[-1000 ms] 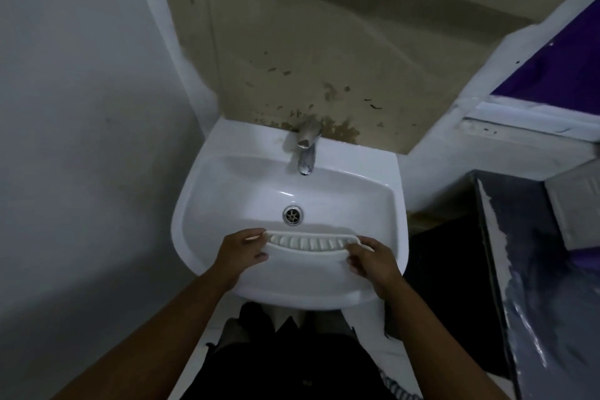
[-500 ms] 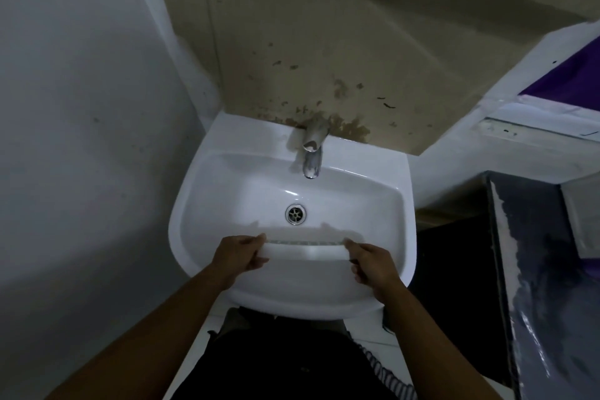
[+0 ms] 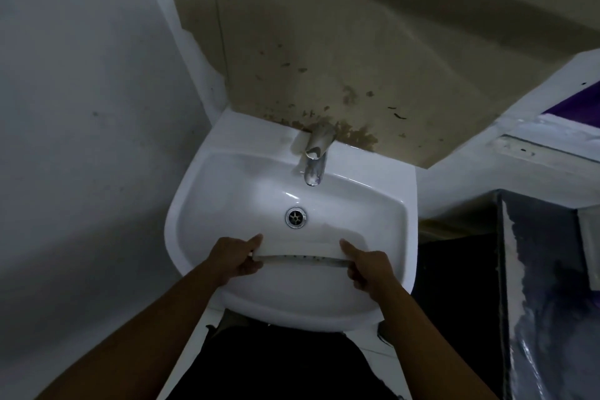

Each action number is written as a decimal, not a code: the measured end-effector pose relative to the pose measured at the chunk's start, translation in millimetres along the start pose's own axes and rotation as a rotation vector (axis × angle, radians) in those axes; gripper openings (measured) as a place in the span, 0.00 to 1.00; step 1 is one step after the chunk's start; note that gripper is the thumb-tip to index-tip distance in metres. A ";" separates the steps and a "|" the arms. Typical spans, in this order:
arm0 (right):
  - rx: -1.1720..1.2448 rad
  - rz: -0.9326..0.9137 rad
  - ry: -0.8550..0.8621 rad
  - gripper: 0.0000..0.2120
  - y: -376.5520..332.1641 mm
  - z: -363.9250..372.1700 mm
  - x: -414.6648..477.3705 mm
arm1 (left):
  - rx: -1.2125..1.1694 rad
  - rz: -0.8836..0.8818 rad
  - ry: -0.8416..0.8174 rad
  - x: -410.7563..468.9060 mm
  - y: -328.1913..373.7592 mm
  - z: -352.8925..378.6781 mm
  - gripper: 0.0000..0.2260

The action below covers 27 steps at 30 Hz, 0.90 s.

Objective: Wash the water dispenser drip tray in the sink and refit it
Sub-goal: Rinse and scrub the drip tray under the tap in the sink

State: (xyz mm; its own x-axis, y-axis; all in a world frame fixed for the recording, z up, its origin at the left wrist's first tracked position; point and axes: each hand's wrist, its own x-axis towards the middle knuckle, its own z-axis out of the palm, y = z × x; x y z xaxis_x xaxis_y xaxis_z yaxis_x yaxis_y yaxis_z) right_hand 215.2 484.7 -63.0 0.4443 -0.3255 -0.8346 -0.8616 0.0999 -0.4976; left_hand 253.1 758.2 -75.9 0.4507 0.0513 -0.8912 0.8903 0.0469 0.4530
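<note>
A white drip tray (image 3: 300, 248) hangs over the near part of the white sink basin (image 3: 383, 214), tipped so that its plain underside faces up and its slotted grille faces me along the lower edge. My left hand (image 3: 235, 256) grips its left end. My right hand (image 3: 367, 265) grips its right end, index finger laid along the top. The metal drain (image 3: 295, 217) lies just beyond the tray, and the chrome tap (image 3: 315, 157) stands at the basin's back edge. No water runs from the tap.
A stained beige wall panel (image 3: 324, 58) rises behind the sink. A grey wall (image 3: 81, 140) stands close on the left. To the right sits a dark cabinet or counter (image 3: 545, 269) with a pale worn edge.
The tray has been rotated in both hands: its slotted top faced up a second ago, and now its plain underside faces up. The view has shifted slightly.
</note>
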 end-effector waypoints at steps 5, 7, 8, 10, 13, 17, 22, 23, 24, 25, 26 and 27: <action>-0.018 0.018 -0.005 0.22 -0.1 -3.5 1.7 | 0.051 0.009 0.019 -0.1 3.8 1.5 0.17; -0.036 0.022 -0.011 0.23 -1.4 -3.8 1.7 | 0.063 0.018 0.022 -0.2 5.3 1.9 0.18; -0.042 0.022 -0.015 0.23 -2.6 -3.5 1.5 | 0.061 0.021 0.025 -0.6 6.0 2.3 0.18; -0.044 0.018 -0.024 0.22 -5.0 -3.4 1.2 | 0.054 0.022 0.033 -1.6 6.8 3.0 0.17; -0.064 0.010 -0.025 0.22 -6.6 -4.4 1.2 | 0.064 0.020 0.033 -3.3 6.4 2.6 0.19; -0.085 0.015 -0.024 0.22 -6.3 -5.2 -0.3 | 0.070 0.027 0.038 -5.3 4.7 -0.7 0.20; -0.079 0.000 -0.023 0.21 -5.3 -2.7 -3.1 | 0.066 0.031 0.035 -4.7 2.7 -4.5 0.19; -0.070 0.002 -0.025 0.20 -5.4 -2.2 -3.9 | 0.061 0.033 0.028 -4.9 2.5 -4.7 0.19; -0.057 0.003 -0.030 0.20 -5.6 -1.6 -4.8 | 0.047 0.035 0.019 -5.3 2.4 -4.8 0.18; -0.042 0.001 -0.036 0.18 -6.1 -0.9 -5.3 | 0.022 0.038 0.006 -5.3 2.3 -4.5 0.17; -0.027 -0.004 -0.045 0.16 -6.4 -0.1 -6.2 | -0.010 0.042 -0.013 -5.6 2.3 -3.9 0.14; -0.013 -0.018 -0.060 0.13 -6.9 1.0 -7.1 | -0.040 0.050 -0.035 -5.7 2.3 -3.1 0.11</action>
State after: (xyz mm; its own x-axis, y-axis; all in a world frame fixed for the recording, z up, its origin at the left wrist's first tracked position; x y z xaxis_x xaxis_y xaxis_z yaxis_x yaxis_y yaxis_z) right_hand 218.2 487.3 -53.9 0.4737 -0.2701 -0.8383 -0.8562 0.0818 -0.5101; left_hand 252.3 761.1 -69.8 0.4968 0.0201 -0.8676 0.8638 0.0854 0.4966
